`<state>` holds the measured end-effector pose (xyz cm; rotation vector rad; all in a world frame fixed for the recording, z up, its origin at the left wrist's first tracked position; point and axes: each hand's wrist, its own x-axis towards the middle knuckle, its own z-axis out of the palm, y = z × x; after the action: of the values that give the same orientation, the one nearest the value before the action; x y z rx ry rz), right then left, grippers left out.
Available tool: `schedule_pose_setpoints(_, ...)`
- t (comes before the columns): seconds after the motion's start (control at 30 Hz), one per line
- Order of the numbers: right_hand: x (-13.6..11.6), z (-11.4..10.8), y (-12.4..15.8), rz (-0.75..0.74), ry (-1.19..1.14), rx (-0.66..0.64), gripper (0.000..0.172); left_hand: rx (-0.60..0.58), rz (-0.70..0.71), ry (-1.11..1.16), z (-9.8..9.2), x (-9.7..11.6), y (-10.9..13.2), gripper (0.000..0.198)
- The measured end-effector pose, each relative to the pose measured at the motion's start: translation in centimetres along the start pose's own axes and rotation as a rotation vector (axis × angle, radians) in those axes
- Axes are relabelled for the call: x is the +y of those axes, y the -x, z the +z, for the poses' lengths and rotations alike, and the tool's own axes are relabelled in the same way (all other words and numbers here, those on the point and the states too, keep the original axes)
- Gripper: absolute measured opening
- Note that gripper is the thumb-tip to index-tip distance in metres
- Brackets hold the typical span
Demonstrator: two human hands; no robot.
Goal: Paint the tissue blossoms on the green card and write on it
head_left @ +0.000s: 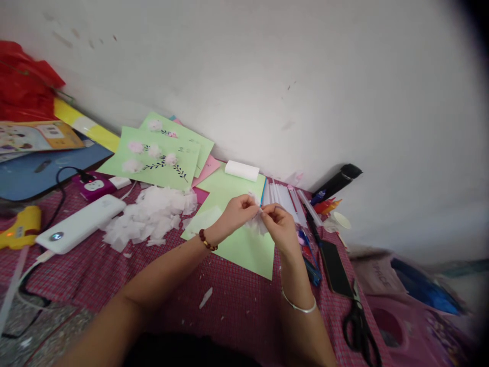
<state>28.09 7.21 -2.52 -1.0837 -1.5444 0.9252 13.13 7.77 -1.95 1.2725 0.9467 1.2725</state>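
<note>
My left hand (240, 211) and my right hand (278, 220) meet over a light green sheet of paper (244, 252), fingertips pinched close together. Between them is a piece of white tissue paper (259, 224), partly hidden by the fingers; its loose edges hang below. Both hands appear closed on it. To the left lies a heap of white tissue paper pieces (151, 216). Behind the heap rest green cards (160, 153) bearing pale pink tissue flowers and dark painted stems. A white paper roll (242, 171) lies at the far edge of the green sheet.
At left are a white power bank (82, 224), a yellow glue gun (23, 229) and a purple power socket (93, 186) with cables. Scissors (359, 321), a phone (336, 267), pens and clear sticks lie at right. A wall (267, 92) rises behind the checked tablecloth (164, 285).
</note>
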Motion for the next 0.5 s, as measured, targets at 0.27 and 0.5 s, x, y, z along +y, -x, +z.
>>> schedule_pose_setpoints(0.27,0.9,-0.3,-0.2,0.121,-0.162,0.010,0.013,-0.046,0.000,0.068,-0.4,-0.9,-0.1,0.008)
schedule_pose_setpoints(0.5,0.4,-0.7,-0.3,0.150,-0.081,-0.053,0.020,-0.055,0.122,-0.236,-0.2,-1.4,0.1,0.008)
